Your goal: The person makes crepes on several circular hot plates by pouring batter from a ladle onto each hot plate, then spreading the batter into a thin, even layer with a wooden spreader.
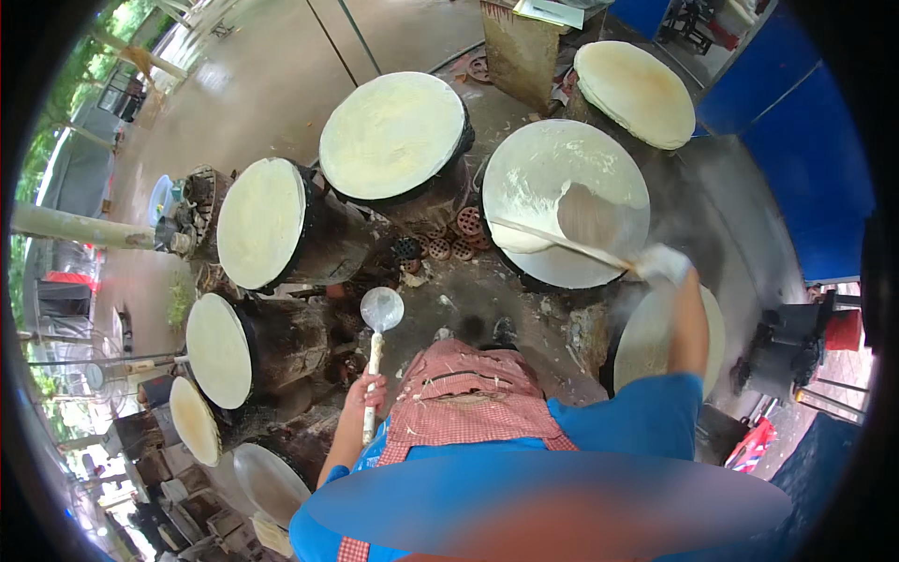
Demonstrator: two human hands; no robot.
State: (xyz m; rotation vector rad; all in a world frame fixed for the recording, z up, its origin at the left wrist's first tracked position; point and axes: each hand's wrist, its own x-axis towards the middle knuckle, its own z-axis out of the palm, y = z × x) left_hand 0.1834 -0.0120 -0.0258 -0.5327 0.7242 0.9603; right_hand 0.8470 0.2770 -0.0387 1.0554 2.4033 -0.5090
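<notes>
My right hand (661, 264), in a white glove or wrap, grips the end of a long flat spreader (562, 242) that lies across a round griddle (611, 270). Pale batter (523, 186) coats much of that griddle around a bare brownish patch. My left hand (366, 392) holds the white handle of a metal ladle (382, 309), its bowl over the ground between the stoves. Pale round flatbreads (393, 133) cover other griddles ahead and to the left, one being a flatbread (261, 223) at left. Another griddle (667, 344) sits under my right forearm, partly hidden.
A stack of flatbreads (635, 91) stands at the upper right, beside a worn box-like stand (520, 56). Perforated coal briquettes (440, 249) lie between the stoves. A smaller stack (194, 421) and a griddle (268, 481) are at lower left. Blue panels (808, 168) stand at right.
</notes>
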